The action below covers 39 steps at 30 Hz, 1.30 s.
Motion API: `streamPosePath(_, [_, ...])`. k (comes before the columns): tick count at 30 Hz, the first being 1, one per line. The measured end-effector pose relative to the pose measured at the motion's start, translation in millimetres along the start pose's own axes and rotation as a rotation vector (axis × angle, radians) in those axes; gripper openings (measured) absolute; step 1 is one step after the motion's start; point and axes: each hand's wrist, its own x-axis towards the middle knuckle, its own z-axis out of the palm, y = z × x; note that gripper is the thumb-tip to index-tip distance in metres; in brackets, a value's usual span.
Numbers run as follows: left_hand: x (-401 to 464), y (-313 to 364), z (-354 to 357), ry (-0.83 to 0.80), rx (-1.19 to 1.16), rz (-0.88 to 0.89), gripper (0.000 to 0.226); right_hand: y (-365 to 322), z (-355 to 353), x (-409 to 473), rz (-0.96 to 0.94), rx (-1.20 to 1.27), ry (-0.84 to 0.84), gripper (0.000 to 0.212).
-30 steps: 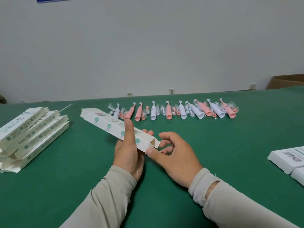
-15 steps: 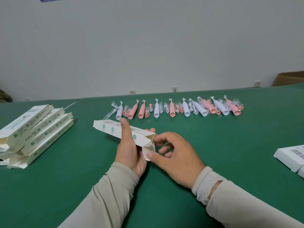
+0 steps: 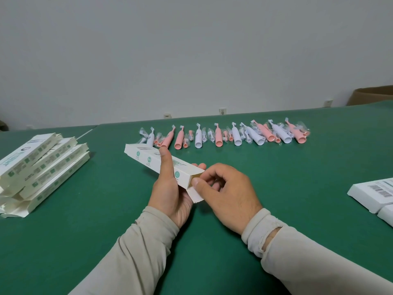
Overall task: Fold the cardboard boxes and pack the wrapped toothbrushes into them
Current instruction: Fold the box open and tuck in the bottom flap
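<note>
A long white cardboard box (image 3: 148, 159) with teal marks is held above the green table, slanting from far left to near right. My left hand (image 3: 170, 188) grips it from below, thumb laid across its top. My right hand (image 3: 225, 192) is at the box's near open end, thumb and curled fingers pinching the hanging end flap (image 3: 194, 195). A row of wrapped pink and white toothbrushes (image 3: 225, 136) lies across the table beyond the box.
A stack of several flat white boxes (image 3: 40, 167) lies at the left on the green table (image 3: 297, 167). White barcode-labelled boxes (image 3: 374, 194) sit at the right edge. A brown carton (image 3: 372, 96) stands at the far right by the wall.
The box has turned and dropped lower in my left hand. Its near end flap now hangs open, and my right thumb and fingers have closed on it.
</note>
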Motion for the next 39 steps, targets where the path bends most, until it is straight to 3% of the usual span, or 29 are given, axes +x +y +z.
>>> streamPosePath(6, [4,9,-8,0.032,-0.021,0.025,0.103,0,-6,1,-0.07,-0.045,-0.055,0.022])
streamPosePath(10, [8,14,-10,0.082,-0.07,0.085,0.097,-1,-10,0,-0.222,-0.237,-0.181,0.032])
streamPosePath(17, [-2,12,0,0.031,-0.039,0.072,0.093,-3,-12,2,-0.327,-0.244,-0.045,0.018])
streamPosePath(20, [-5,12,3,0.042,-0.03,0.082,0.09,-1,-12,3,-0.352,-0.237,-0.054,0.008])
streamPosePath(26, [-3,10,-2,-0.007,0.0,0.024,0.089,-1,-13,4,-0.352,-0.213,-0.07,0.011])
streamPosePath(30, [-6,6,-4,-0.133,0.077,-0.047,0.066,-4,-17,6,-0.336,-0.315,-0.051,0.006])
streamPosePath(33, [-9,6,-3,-0.179,0.146,-0.045,0.047,-4,-21,6,-0.263,-0.344,-0.046,0.025])
streamPosePath(36, [-11,7,-1,-0.093,0.284,0.055,0.058,-1,-21,7,-0.213,-0.304,-0.09,0.018])
streamPosePath(39, [-10,14,-3,0.108,0.68,0.38,0.07,5,-22,12,-0.119,-0.12,-0.048,0.013])
